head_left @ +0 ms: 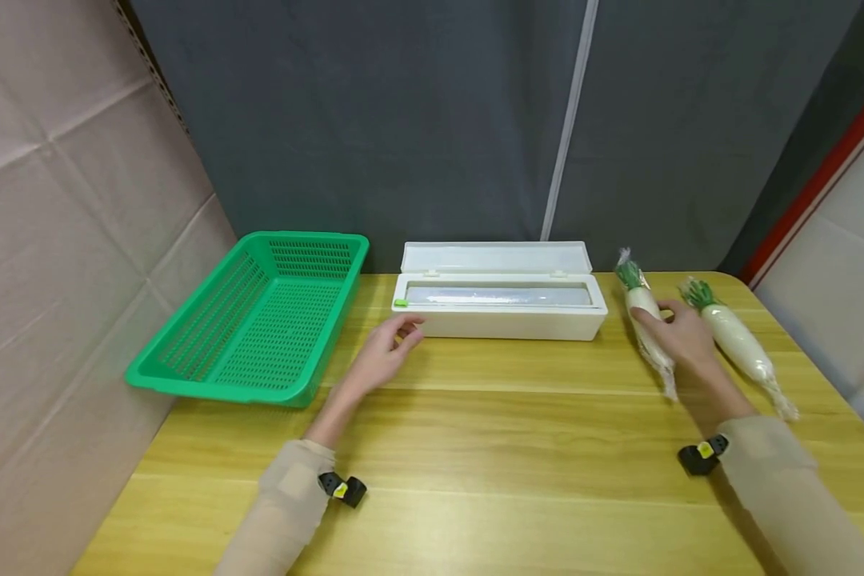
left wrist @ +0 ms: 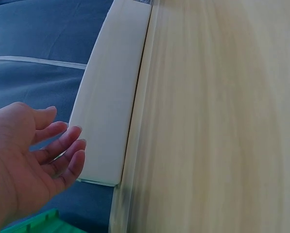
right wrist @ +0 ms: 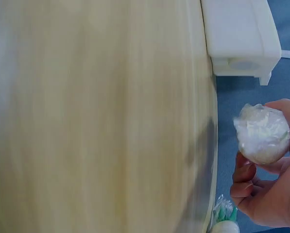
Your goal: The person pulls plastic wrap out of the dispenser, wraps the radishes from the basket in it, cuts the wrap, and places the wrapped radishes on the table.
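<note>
On the right, my right hand [head_left: 682, 332] grips a white radish [head_left: 642, 301] wrapped in clear film, its green top pointing to the back. The right wrist view shows the film-covered end of this radish [right wrist: 264, 133] with thumb and fingers around it. A second wrapped radish [head_left: 738, 342] lies just right of that hand. My left hand [head_left: 383, 352] is at the front left corner of a white cling film dispenser [head_left: 504, 324], fingers loosely bent and holding nothing. The dispenser's lid [head_left: 497, 258] is raised, and film [head_left: 500, 296] shows in its slot.
A green plastic basket [head_left: 266, 328] with slotted walls stands at the left of the wooden table [head_left: 490, 448]. Behind the table hangs a dark grey curtain [head_left: 374, 120]. Pale wall coverings border the left and right sides.
</note>
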